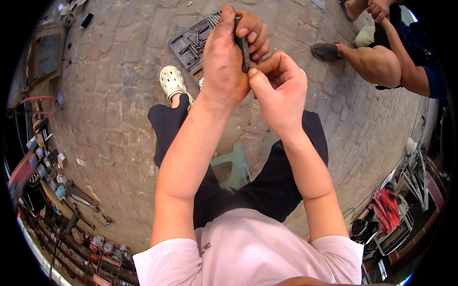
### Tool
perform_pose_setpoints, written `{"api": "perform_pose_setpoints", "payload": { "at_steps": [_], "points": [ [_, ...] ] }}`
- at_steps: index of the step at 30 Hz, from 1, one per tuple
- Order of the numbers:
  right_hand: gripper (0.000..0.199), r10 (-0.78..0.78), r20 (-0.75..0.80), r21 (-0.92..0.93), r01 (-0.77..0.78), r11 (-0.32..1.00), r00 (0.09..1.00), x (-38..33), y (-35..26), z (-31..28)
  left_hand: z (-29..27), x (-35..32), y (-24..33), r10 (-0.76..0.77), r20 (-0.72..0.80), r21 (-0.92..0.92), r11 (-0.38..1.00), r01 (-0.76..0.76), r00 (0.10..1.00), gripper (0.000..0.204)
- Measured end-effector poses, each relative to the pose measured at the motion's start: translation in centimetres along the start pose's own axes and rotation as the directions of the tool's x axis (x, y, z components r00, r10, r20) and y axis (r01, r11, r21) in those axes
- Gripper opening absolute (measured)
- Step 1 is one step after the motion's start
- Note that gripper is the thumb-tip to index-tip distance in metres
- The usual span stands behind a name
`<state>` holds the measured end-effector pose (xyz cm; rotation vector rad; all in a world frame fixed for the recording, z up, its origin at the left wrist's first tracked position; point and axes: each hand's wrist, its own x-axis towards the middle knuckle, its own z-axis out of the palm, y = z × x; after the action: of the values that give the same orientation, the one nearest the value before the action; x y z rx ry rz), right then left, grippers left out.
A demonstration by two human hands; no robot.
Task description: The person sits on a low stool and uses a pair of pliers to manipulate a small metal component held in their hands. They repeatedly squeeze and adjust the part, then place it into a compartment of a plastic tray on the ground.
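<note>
**Both hands on the bar, just right of the tray**

Landmark: the tray [175, 44], grey, lying aslant on the brick floor [114, 76], metal bits [195, 44] crowding it. Its left edge is showing; the left hand [224, 62] is covering part of its right edge.

Left hand is gripping the bar [242, 47], fingers curling round it, thumb extending alongside. The bar, dark and slim, is being held up off the floor, just right of the tray in this view. The right hand [284, 95], farther right of the tray, is meeting the bar's near end, thumb and forefinger closing together there, other fingers curling in. Whether they are pinching the bar or something small: cannot tell.

Room: brick is stretching left from the tray to a framed panel [47, 52]. Right of the tray, past the hands, brick is running to a co-worker's shoe [326, 51], a bent knee [384, 62] jutting beyond. A cream clog [170, 80] is sitting near the tray's near edge. Nearer the person than the tray, a green stool [237, 164] is showing between the trousers [281, 181]. Clutter [62, 159] is lining the rim well left of the tray; a red cloth [385, 209] is lying well right of it.
</note>
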<state>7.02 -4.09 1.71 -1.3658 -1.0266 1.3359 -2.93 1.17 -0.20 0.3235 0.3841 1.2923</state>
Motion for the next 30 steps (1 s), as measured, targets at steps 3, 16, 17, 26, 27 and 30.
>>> {"api": "perform_pose_setpoints", "payload": {
  "at_steps": [3, 16, 17, 26, 27, 30],
  "points": [
    [0.011, -0.002, 0.067, -0.084, 0.008, 0.996, 0.998, 0.24, 0.09, -0.42, -0.17, -0.08, 0.14, -0.007, -0.013, -0.015, 1.000, 0.006, 1.000, 0.045],
    [0.009, 0.076, 0.084, 0.042, -0.080, 0.996, 0.994, -0.10, -0.09, -0.10, 0.17, -0.49, 0.28, -0.032, 0.013, -0.011, 0.999, 0.032, 0.999, 0.047],
    [0.009, 0.082, 0.112, 0.026, -0.085, 0.996, 0.990, 0.00, 0.00, -0.36, -0.08, -0.53, 0.27, -0.027, 0.015, -0.039, 0.999, 0.027, 1.000, 0.047],
    [0.008, 0.110, 0.148, 0.033, -0.116, 0.993, 0.983, -0.19, 0.17, -0.61, -0.32, -0.73, 0.37, -0.036, 0.025, -0.073, 0.997, 0.038, 0.999, 0.046],
    [0.008, 0.114, 0.181, -0.009, -0.115, 0.993, 0.977, -0.03, 0.23, -0.77, -0.38, -0.77, 0.43, -0.036, 0.026, -0.085, 0.996, 0.038, 0.999, 0.046],
    [0.009, 0.087, 0.098, 0.102, -0.097, 0.990, 0.991, -0.22, 0.03, -0.13, -0.51, -0.62, 0.20, -0.031, 0.060, -0.091, 0.995, 0.036, 0.998, 0.046]
  ]
}}
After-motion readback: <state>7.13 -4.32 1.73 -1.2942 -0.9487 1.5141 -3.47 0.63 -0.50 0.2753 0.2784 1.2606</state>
